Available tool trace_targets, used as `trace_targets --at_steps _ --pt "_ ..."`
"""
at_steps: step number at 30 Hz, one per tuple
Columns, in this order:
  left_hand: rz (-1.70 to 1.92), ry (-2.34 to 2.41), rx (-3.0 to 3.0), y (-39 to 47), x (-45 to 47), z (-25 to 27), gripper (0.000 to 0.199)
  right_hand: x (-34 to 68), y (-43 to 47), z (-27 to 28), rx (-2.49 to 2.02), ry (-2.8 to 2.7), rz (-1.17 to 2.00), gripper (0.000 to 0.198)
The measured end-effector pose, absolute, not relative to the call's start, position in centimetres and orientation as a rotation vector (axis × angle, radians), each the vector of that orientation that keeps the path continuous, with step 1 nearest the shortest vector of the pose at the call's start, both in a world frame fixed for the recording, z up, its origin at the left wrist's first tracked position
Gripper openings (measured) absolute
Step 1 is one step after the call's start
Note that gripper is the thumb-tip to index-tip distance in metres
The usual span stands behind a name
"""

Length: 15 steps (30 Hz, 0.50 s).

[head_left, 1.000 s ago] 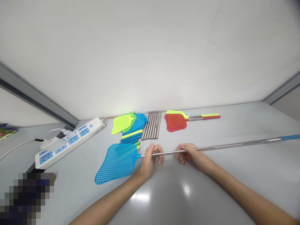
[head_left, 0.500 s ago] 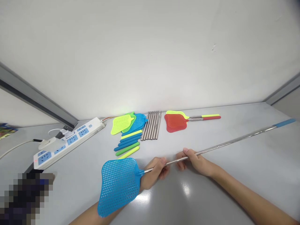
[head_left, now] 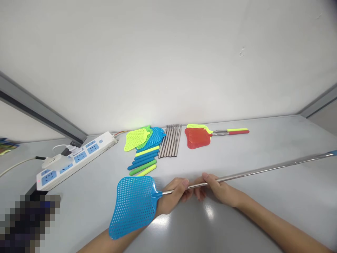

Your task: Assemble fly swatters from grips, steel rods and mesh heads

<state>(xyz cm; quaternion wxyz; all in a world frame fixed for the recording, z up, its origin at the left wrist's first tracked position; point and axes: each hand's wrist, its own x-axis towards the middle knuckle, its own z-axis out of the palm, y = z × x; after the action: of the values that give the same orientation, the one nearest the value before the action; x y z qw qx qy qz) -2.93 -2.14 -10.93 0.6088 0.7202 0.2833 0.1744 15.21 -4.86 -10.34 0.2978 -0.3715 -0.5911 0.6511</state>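
A blue fly swatter [head_left: 134, 205] with a long, extended metal rod spans the front of the table. My left hand [head_left: 175, 195] is closed on the rod just beside the blue head. A little to the right, my right hand [head_left: 214, 186] pinches the same rod between thumb and fingers. The rod slopes up to the right, where its blue grip [head_left: 333, 153] is cut off by the picture edge. Behind my hands lie loose metal rods [head_left: 170, 140], several coloured grip sleeves [head_left: 143, 163] and a pile of swatter heads [head_left: 135, 139].
Two whole swatters, a red one [head_left: 198, 138] and a yellow one [head_left: 238, 130], lie by the back wall. A white power strip [head_left: 79, 161] with plugs and cables sits at the left. A pixelated dark patch covers the lower left corner.
The swatter's grip end has swung down and farther right, partly out of view. My right hand has moved slightly left, closer to my left hand, still on the rod.
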Motion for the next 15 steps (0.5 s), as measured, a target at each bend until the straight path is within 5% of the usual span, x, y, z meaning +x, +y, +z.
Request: trace_targets --at_steps 15 --pt "0.587 0.813 1.465 -1.55 -2.59 -10.85 0.050 14.95 -4.05 -10.77 -1.074 -1.174 1.764 0.040"
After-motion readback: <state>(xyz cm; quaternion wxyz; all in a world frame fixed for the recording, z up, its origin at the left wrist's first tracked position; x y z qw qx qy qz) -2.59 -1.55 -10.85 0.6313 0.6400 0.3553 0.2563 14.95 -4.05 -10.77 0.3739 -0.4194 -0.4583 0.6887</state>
